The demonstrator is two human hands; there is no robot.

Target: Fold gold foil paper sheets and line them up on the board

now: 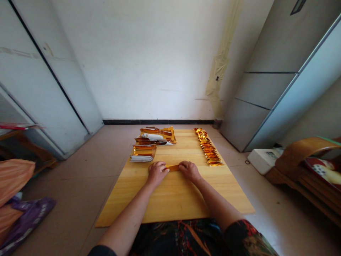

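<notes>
Your left hand [156,171] and right hand [188,169] pinch the gold foil strip [173,167] by its ends on the desk [176,199]—light, crease-prone, likely slippery.

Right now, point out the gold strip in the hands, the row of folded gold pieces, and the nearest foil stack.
gold strip [173,167], head view, bare middle between the hands.
row of folded gold pieces [209,148], head view, mid-row piece.
nearest foil stack [143,152], head view, top sheet.
</notes>
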